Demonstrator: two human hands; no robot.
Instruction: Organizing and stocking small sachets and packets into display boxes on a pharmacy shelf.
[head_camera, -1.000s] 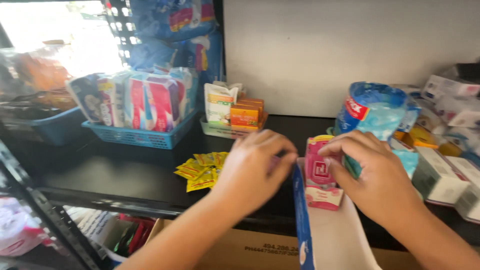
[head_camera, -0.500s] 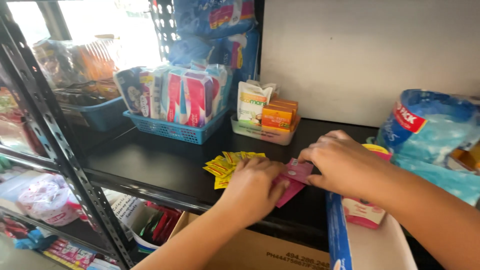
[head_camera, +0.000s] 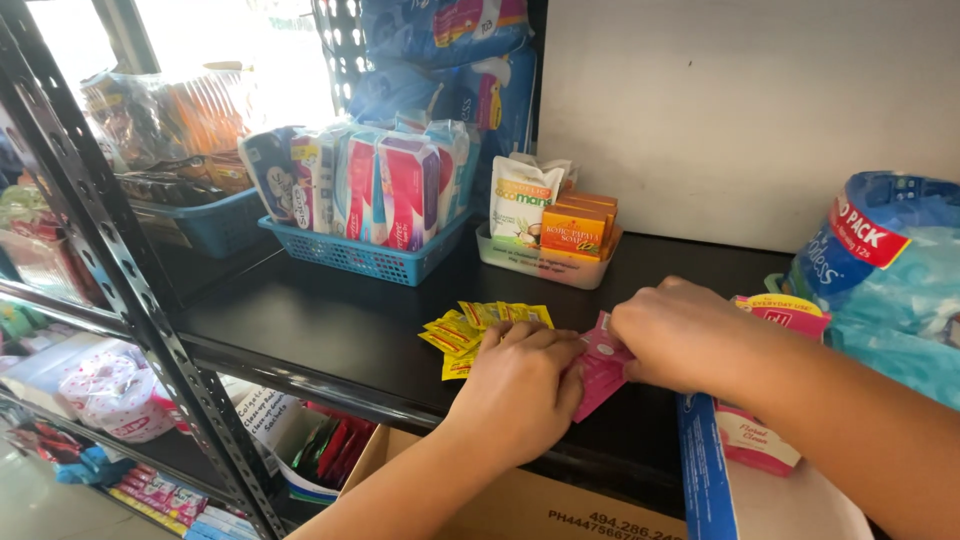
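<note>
Both of my hands meet over a bunch of pink sachets (head_camera: 600, 372) lying on the black shelf (head_camera: 330, 330). My left hand (head_camera: 520, 385) rests knuckles-up on the sachets' left side, fingers curled over them. My right hand (head_camera: 675, 332) grips their right end. Just left of my left hand lies a fan of yellow sachets (head_camera: 475, 330). A pink and white box (head_camera: 770, 380) stands right of my right hand, partly hidden by my forearm.
A blue basket (head_camera: 350, 255) of wrapped packs stands at the back left, a small clear tray (head_camera: 545, 262) with orange boxes beside it. A blue plastic bag (head_camera: 880, 270) sits at the right. A cardboard box (head_camera: 520, 505) lies below the shelf, with a metal rack post (head_camera: 110, 260) at the left.
My hands have carried the pink sachets leftward from the pink box at the right to the shelf beside the yellow sachets. The view has swung left with them.
</note>
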